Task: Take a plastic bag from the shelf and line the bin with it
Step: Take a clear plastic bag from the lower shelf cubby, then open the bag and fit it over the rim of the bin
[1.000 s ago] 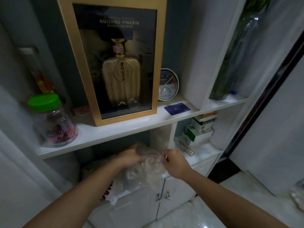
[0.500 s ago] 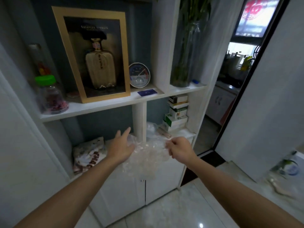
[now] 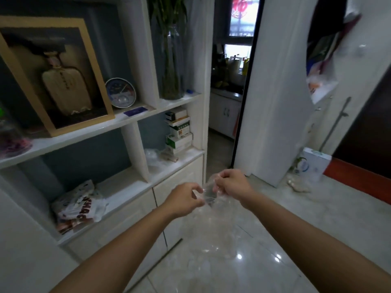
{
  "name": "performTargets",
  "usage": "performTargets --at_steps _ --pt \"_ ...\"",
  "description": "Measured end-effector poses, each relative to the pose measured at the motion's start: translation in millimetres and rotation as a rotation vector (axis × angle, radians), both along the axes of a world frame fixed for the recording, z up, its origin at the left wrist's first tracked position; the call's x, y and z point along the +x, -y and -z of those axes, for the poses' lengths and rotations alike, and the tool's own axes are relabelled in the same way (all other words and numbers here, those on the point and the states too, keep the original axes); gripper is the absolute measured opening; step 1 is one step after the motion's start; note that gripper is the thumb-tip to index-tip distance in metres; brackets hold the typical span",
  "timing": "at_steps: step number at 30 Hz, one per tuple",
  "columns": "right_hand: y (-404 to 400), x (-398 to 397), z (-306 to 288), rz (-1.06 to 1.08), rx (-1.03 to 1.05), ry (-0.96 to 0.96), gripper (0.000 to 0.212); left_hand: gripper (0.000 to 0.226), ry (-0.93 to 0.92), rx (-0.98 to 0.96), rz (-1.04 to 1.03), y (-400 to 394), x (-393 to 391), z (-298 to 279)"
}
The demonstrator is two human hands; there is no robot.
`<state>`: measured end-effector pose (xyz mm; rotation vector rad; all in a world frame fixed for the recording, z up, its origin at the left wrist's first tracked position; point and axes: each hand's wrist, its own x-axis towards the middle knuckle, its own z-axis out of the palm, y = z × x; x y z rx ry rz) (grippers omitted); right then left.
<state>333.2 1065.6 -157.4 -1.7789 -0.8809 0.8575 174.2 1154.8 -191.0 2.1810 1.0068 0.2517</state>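
A clear plastic bag [image 3: 211,210] hangs in front of me, away from the white shelf unit [image 3: 127,187], over the glossy floor. My left hand [image 3: 184,199] pinches its top edge on the left side. My right hand [image 3: 231,185] pinches the same edge on the right, a little higher. Most of the bag droops below my hands and is hard to make out against the tiles. More clear plastic [image 3: 153,157] lies in the lower right shelf compartment. No bin is in view.
A printed white bag [image 3: 78,206] lies on the lower left shelf. Small boxes [image 3: 178,130] are stacked at the right end. Above stand a framed bottle [image 3: 63,77], a round gauge [image 3: 120,93] and a glass vase [image 3: 171,60]. A doorway [image 3: 228,102] opens to a kitchen.
Both hands have come away from the shelf to the right with the clear bag. The left hand, open half a second ago, now pinches the bag's edge. My view has turned right.
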Motion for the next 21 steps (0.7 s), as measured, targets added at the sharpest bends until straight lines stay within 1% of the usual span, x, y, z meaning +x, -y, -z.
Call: performTargets --at_steps 2,4,5,7,9,10,11,12,13,14,16,17,18,19,20,21 --pt "23 3 -5 0.063 -0.022 0.027 0.015 0.037 -0.034 -0.01 -0.032 11 9 17" --pt "50 4 -7 0.142 -0.047 0.065 0.022 0.03 -0.081 0.002 -0.09 24 11 31" --pt "63 6 -8 0.188 -0.06 0.081 0.024 0.032 -0.099 0.017 -0.09 31 11 37" --pt "92 9 -7 0.299 -0.061 0.08 0.024 0.048 -0.083 -0.015 -0.062 50 14 45" --pt "121 11 -5 0.41 -0.061 0.068 0.02 0.075 -0.077 -0.069 -0.016 74 23 48" --pt "136 12 -3 0.455 -0.066 0.071 0.02 0.086 -0.085 -0.073 0.043 87 29 49" --pt "149 14 -1 0.489 -0.075 0.078 0.02 0.09 -0.109 -0.066 0.107 99 35 48" --pt "162 17 1 0.519 -0.088 0.085 0.02 0.088 -0.132 -0.065 0.166 111 42 47" --pt "175 20 3 0.551 -0.104 0.088 0.021 0.079 -0.166 -0.066 0.215 121 48 45" --pt "187 24 6 0.585 -0.12 0.091 0.02 0.064 -0.19 -0.067 0.258 131 54 46" --pt "212 34 11 0.655 -0.15 0.114 0.015 0.018 -0.201 -0.025 0.276 147 66 45" --pt "225 40 14 0.692 -0.17 0.136 0.015 0.017 -0.183 -0.032 0.249 154 71 44" --pt "240 46 16 0.729 -0.196 0.157 0.016 0.026 -0.142 -0.06 0.216 161 76 43" --pt "255 51 19 0.763 -0.227 0.167 0.018 0.031 -0.094 -0.105 0.183 168 82 41" --pt "270 57 23 0.792 -0.263 0.165 0.017 0.031 -0.05 -0.151 0.149 175 88 39" --pt "286 63 27 0.817 -0.303 0.154 0.012 0.032 -0.015 -0.186 0.111 183 95 38"
